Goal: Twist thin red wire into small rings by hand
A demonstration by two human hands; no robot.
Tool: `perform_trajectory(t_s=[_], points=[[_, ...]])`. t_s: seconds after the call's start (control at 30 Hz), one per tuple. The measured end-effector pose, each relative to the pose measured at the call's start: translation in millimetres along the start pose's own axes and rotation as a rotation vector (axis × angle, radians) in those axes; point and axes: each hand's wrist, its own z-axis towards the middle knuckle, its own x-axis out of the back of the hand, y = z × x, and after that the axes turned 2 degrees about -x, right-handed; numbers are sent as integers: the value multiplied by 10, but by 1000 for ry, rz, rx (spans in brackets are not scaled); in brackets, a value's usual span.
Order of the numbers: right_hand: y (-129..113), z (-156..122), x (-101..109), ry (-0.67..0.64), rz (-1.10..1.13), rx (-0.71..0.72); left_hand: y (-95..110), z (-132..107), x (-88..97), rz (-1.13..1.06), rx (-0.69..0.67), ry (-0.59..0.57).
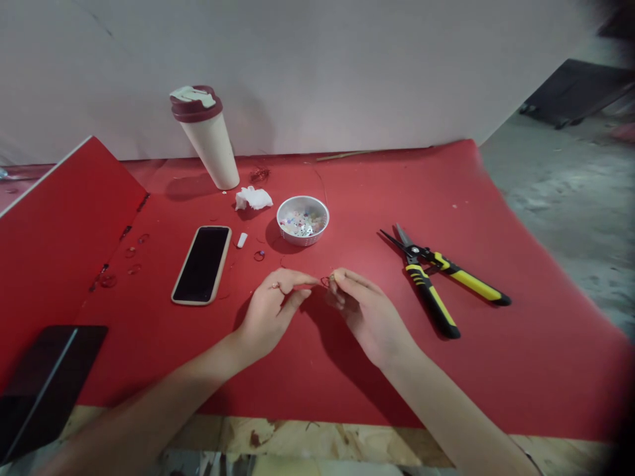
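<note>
Between my hands is a small ring of thin dark red wire [325, 281]. My right hand [364, 307] pinches it between thumb and fingertips. My left hand [275, 301] reaches toward it from the left, index finger stretched out close to the wire and thumb held apart below; whether the fingertip touches is too small to tell. A wire ring is worn on a left finger. Just beyond my hands stands a perforated silver bowl [302, 221] of small mixed beads. A finished-looking wire ring with a bluish bead [259, 255] lies left of the bowl.
Yellow-and-black snips [431, 274] lie open at right. On the left are a phone [202, 266], a white cap-like piece [242, 240], several wire rings [131, 252] and a dark flat case [49, 377]. Behind stand crumpled tissue [253, 198], tangled red wire [259, 174] and a lidded cup [208, 135].
</note>
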Motion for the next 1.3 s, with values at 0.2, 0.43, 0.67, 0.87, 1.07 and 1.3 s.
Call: perform_trajectory(t_s=[0.2,0.43,0.67,0.87,1.07,1.3], points=[[29,11,-1,36,-36,21,44,29,11,-83,128,-90],[35,10,-9,12,-128,65,59,54,20,-105,215,-172],[49,31,35,25,-347,174,50,60,29,-484,525,-368],[11,-4,4,51,-564,258,24,48,1,-691,575,-363],[15,-25,4,54,-576,264,9,74,0,-839,630,-338],[-1,-31,-39,21,-631,261,-10,81,-1,-832,647,-325]])
